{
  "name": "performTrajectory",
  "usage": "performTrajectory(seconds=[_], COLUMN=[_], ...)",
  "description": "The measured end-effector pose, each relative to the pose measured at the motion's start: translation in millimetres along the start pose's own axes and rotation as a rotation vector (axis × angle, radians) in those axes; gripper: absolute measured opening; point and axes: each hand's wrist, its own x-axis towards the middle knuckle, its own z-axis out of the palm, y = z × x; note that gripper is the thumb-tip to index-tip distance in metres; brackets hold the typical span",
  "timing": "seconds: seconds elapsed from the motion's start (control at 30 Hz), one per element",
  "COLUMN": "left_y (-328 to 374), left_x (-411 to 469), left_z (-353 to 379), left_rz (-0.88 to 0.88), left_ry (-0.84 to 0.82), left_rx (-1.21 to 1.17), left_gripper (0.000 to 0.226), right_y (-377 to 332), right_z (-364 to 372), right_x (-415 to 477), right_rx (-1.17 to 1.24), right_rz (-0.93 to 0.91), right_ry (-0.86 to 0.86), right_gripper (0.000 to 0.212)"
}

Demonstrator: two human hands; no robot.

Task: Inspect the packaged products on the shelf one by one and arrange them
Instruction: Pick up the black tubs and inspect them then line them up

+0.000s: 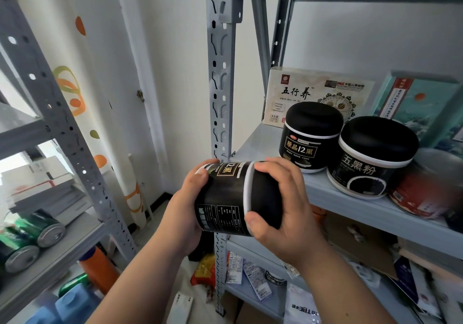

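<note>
At frame centre a black jar (225, 196) lies sideways in the air, just in front of the shelf (255, 141). The left hand (190, 203) grips its base and the right hand (285, 206) its lid end, fingers (273, 171) curled tight around it.

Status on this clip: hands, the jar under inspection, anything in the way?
Left hand grips base end, right hand grips lid end. Black jar held sideways, off the shelf. Shelf post just behind it; two more jars upright on shelf.

Bright, even daylight from left; soft shadows; wide-angle bending at edges; lower corners and far right blurred.
</note>
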Motion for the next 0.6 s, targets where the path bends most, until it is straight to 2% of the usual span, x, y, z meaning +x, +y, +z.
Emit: performTrajectory(seconds=[0.1,0.2,0.3,0.37,0.4,0.5,0.6], left_y=[0,-3,-5,-5,-4,0,1], left_x=[-2,-5,-8,-9,-9,-9,-9], left_z=[-3,-2,-2,-5,-6,-9,-8], left_rz=[-0.044,0.009,0.113,0.162,0.17,0.154,0.152], left_ry=[-0.002,0.0,0.006,0.022,0.025,0.04,0.015], left_rx=[-0.012,0.002,0.086,0.149,0.143,0.068,0.083], left_gripper=[0.063,0.059,0.053,0.052,0.054,0.058,0.056], right_y=[4,3,-3,2,4,2,-3], right_z=[-4,-2,2,-3,-9,-22,-20], right_x=[-3,-4,0,3,4,3,0], right_rx=[-0.025,-0.006,0.188,0.264,0.283,0.261,0.028], right_rz=[-0.039,-0.007,0.299,0.477,0.509,0.41,0.172], right_ry=[-0.05,-0.05,-0.055,-0.121,-0.158,-0.277,-0.356], right_gripper=[0.066,0.061,0.047,0.054,0.059,0.08,0.094])
